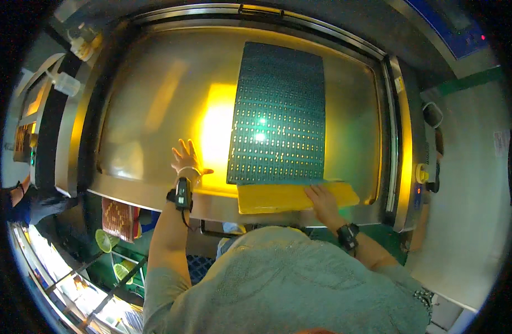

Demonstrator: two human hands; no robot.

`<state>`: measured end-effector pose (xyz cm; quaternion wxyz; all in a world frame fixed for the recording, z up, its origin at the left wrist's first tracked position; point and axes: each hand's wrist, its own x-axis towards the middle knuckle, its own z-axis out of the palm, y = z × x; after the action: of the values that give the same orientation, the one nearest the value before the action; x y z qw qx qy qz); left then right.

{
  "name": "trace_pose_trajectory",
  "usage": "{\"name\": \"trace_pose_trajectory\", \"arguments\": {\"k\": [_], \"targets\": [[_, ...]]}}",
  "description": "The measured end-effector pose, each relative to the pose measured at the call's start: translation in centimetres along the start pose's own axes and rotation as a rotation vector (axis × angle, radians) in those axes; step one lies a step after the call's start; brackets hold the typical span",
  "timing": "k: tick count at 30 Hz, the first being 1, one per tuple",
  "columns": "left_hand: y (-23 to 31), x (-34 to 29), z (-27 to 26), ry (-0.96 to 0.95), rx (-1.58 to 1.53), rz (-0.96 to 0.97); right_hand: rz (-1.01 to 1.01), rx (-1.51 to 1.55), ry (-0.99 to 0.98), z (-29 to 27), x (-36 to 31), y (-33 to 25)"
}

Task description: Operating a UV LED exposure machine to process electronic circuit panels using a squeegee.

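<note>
A dark green perforated panel [278, 114], probably a circuit board panel with rows of small bright spots, lies flat on a shiny metal bed [156, 119]. Along its near edge is a long yellow slab [284, 198], smooth and rectangular. My right hand [321, 201] has its fingers over the slab's right half; the thumb is hidden. Left of the panel, my left hand [185, 157] is over the bed with fingers spread and nothing in it. Whether it touches the metal I cannot tell.
Raised metal rails [400, 117] frame the bed. White bottles [67, 83] stand at the left. Below left are green baskets [122, 271] and a reddish-brown stack [119, 219]. Another person's arm [19, 192] shows at the far left. A pale counter [467, 183] runs along the right.
</note>
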<state>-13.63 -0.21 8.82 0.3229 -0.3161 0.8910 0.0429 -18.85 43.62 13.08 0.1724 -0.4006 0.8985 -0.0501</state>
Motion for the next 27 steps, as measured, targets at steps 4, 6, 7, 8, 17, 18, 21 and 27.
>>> {"name": "trace_pose_trajectory", "arguments": {"k": [4,6,7,8,17,18,21,27], "targets": [[1.8,-0.1,-0.3,0.051,-0.072,-0.042,0.012,-0.006,0.170,-3.2,11.2,7.2],[1.5,-0.2,0.1,0.096,-0.042,-0.044,-0.038,0.023,0.247,-6.5,18.7,11.7],[1.8,-0.2,-0.1,0.109,-0.046,-0.034,0.015,-0.038,0.348,-5.8,22.2,15.9],[1.3,-0.2,0.6,0.081,-0.090,-0.039,0.064,0.002,0.301,-7.1,26.4,17.7],[2.1,-0.8,-0.9,0.069,-0.098,-0.008,0.209,-0.134,0.381,-11.5,42.5,28.6],[2.3,-0.7,-1.1,0.052,-0.103,-0.031,0.159,-0.174,0.369,-11.6,42.2,27.6],[1.6,-1.0,-1.0,0.091,-0.040,-0.017,0.181,0.015,0.173,-11.6,34.5,20.4],[0.9,-1.0,-1.1,0.140,-0.066,0.019,-0.224,0.021,-0.222,-3.8,8.8,4.6]]}}
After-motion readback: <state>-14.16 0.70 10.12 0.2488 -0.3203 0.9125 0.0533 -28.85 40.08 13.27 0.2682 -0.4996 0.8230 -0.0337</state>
